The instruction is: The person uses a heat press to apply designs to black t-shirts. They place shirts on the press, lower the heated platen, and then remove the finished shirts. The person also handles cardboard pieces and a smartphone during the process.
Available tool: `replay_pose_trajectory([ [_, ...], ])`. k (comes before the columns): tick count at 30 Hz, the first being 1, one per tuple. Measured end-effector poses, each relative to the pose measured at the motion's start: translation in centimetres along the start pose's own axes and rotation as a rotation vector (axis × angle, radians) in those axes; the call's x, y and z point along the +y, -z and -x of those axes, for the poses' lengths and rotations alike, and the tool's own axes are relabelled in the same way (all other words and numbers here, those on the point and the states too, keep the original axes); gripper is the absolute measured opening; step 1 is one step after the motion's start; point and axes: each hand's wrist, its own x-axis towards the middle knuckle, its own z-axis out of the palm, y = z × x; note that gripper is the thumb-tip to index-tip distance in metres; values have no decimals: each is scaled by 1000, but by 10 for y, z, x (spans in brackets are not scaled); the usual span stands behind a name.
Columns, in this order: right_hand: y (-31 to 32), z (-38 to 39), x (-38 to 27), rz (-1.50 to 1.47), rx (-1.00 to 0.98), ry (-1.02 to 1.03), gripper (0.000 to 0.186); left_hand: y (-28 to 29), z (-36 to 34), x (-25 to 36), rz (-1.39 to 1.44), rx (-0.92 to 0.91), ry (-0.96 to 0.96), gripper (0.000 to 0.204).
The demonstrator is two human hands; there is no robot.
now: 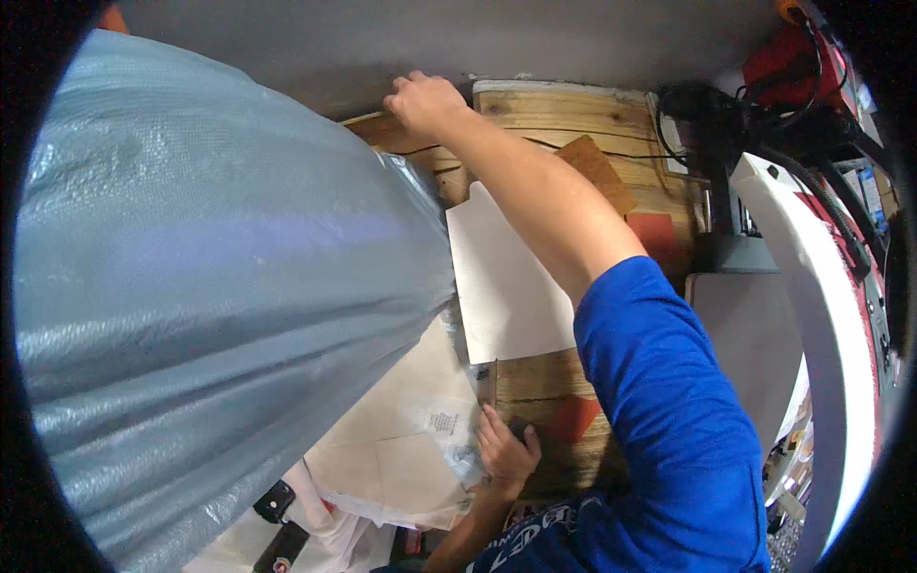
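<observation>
My right arm, in a blue sleeve, reaches across the wooden table to its far edge. There my right hand (428, 103) is closed with bent fingers, close to the grey wall; what they hold, if anything, is hidden. Near me my left hand (506, 447) lies with its fingers stretched out and thumb apart, at the edge of a clear plastic bag (461, 449) with a printed label. Beige sheet material (382, 468) lies at that bag. A white sheet (511, 286) rests on the table under my right arm. Large silvery-blue plastic sheeting (229, 239) bulges over the left side.
On the wooden table (535, 382) lie a brown square piece (597, 172) and orange-red pieces (652, 234). A white-edged machine (812, 315) and black cables (707, 110) stand at the right. The grey wall (573, 38) bounds the far side.
</observation>
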Motion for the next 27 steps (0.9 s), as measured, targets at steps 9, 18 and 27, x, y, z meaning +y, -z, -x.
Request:
replay_pose_trajectory([
  [9,17,-14,-9,-51,-45,-55,21,-4,-7,0,-1,-16,-2,85],
  [18,41,-15,-22,219,136,178,19,-3,-6,0,-93,90,-84,84],
  [27,69,-3,6,218,171,-22,18,-3,-8,1,-87,103,-106,84],
])
